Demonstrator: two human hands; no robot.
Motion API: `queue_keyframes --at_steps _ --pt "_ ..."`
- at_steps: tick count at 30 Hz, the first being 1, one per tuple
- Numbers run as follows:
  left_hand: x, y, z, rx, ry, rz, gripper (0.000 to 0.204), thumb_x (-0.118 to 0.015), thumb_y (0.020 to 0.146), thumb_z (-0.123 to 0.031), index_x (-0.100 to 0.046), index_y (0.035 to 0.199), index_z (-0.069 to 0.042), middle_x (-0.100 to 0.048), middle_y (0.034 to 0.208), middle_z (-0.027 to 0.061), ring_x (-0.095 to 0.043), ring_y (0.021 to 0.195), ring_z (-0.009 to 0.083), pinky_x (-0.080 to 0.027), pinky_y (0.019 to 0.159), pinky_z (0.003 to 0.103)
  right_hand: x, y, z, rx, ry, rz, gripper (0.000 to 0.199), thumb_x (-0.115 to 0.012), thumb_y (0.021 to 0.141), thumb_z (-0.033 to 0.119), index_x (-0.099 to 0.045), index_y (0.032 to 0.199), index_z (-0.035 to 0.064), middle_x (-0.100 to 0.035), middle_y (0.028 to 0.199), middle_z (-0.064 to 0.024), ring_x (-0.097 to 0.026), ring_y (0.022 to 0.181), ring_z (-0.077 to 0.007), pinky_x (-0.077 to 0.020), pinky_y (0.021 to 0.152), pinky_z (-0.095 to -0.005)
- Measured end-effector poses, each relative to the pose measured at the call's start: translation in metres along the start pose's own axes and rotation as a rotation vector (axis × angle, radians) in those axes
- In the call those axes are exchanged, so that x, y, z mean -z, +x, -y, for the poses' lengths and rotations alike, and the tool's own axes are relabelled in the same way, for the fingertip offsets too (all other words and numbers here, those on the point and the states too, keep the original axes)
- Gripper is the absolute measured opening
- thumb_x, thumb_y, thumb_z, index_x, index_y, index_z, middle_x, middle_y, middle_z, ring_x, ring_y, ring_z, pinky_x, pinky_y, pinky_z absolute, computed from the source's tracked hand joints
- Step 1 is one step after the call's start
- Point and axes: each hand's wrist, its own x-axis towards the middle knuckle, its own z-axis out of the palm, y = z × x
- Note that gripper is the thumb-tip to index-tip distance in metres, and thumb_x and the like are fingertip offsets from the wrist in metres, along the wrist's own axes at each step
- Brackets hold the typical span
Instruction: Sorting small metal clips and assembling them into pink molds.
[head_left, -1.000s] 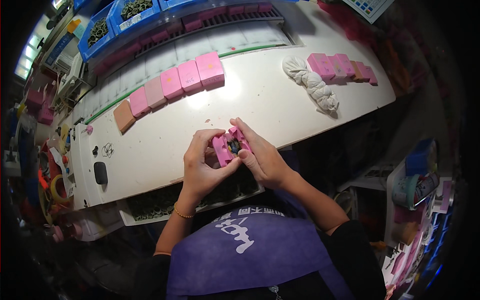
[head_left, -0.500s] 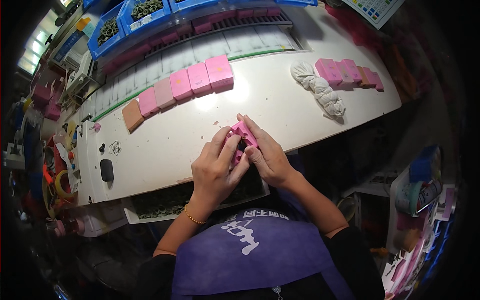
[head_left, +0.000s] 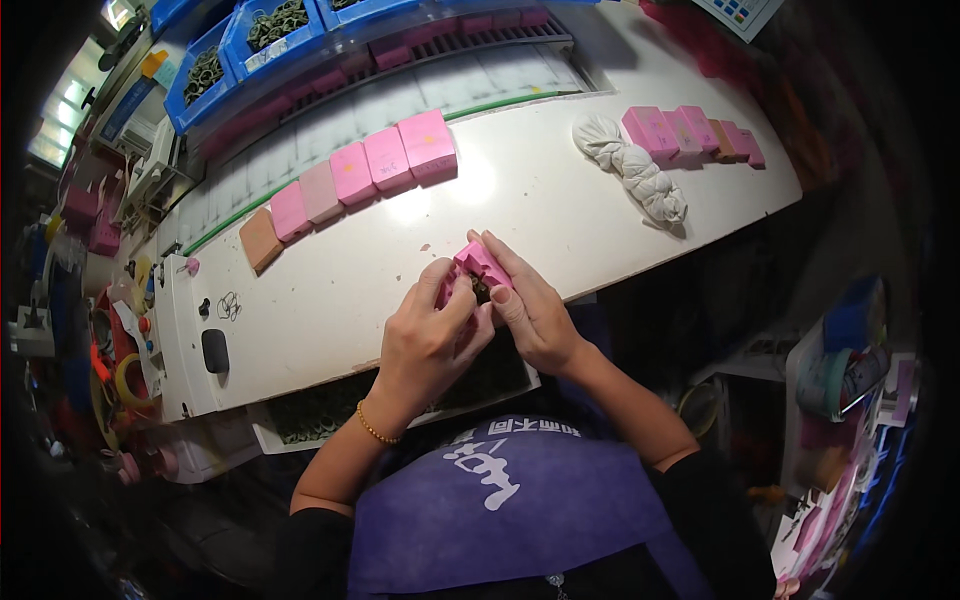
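Note:
Just over the table's near edge, my two hands hold a pink rubber mould point(head_left: 488, 262) with its halves spread apart. A dark greenish piece point(head_left: 479, 291) shows in the gap, too small to make out in detail. My right hand point(head_left: 537, 312) wraps the right half, fingers along its outer side and thumb at the near end. My left hand point(head_left: 422, 328) grips the left half, mostly covered by the fingers. The bent left forefinger and thumb are at the gap beside the dark piece; whether they touch it cannot be told.
Pink moulds point(head_left: 388, 160) and an orange-brown one point(head_left: 262, 240) line the table's far left. More moulds point(head_left: 652, 132) stand right, beside a twisted white cloth point(head_left: 640, 178). Blue bins point(head_left: 240, 68) of green rings stand behind. A tray point(head_left: 264, 430) sits below the table edge.
My left fingers have curled in closer to the gap, and more of the dark greenish piece shows. The right hand keeps its hold. The whole view has shifted slightly.

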Motion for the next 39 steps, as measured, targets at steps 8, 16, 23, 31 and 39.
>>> queue_keyframes --at_steps 8,16,23,31,39 --pt "-0.018 -0.012 0.005 -0.046 0.156 -0.192 0.039 -0.078 0.077 -0.018 -0.067 0.112 -0.005 -0.061 0.117 0.0135 -0.057 0.096 0.0301 -0.050 0.082 0.040 0.000 0.000 0.000 -0.040 0.067 0.006 0.054 -0.047 0.106 0.026 -0.035 0.151 0.0009 -0.059 0.114 -0.0206 -0.059 0.099 -0.0315 -0.0465 0.092 -0.0375" --pt "-0.005 -0.012 -0.006 -0.064 0.318 -0.140 0.044 -0.077 0.075 -0.019 -0.069 0.116 -0.004 -0.062 0.132 0.0114 -0.055 0.103 0.0313 -0.047 0.089 0.042 -0.002 -0.001 -0.002 -0.063 0.077 0.011 0.052 -0.049 0.104 0.024 -0.038 0.150 0.0022 -0.060 0.112 -0.0185 -0.059 0.096 -0.0286 -0.0474 0.090 -0.0358" --pt "-0.001 -0.004 -0.006 -0.068 0.180 -0.090 0.037 -0.078 0.071 -0.007 -0.069 0.106 0.003 -0.059 0.131 0.0178 -0.061 0.104 0.0334 -0.054 0.084 0.039 0.002 -0.001 0.002 -0.135 0.224 0.014 0.053 -0.049 0.105 0.023 -0.037 0.150 -0.0005 -0.058 0.129 -0.0196 -0.060 0.109 -0.0264 -0.0461 0.097 -0.0345" --pt "-0.009 -0.004 0.007 -0.141 0.075 -0.122 0.032 -0.078 0.070 -0.009 -0.068 0.099 0.002 -0.060 0.128 0.0150 -0.061 0.101 0.0328 -0.057 0.078 0.037 0.007 0.000 0.004 -0.189 0.240 0.044 0.053 -0.045 0.107 0.023 -0.033 0.151 -0.0036 -0.051 0.142 -0.0225 -0.054 0.128 -0.0283 -0.0410 0.108 -0.0359" --pt "-0.007 -0.003 0.011 -0.283 0.293 -0.056 0.028 -0.077 0.067 -0.008 -0.066 0.092 -0.001 -0.061 0.118 0.0105 -0.051 0.106 0.0305 -0.046 0.093 0.040 0.007 0.001 0.002 -0.191 0.244 0.027 0.052 -0.044 0.107 0.024 -0.034 0.151 -0.0029 -0.053 0.139 -0.0239 -0.054 0.128 -0.0296 -0.0417 0.106 -0.0360"
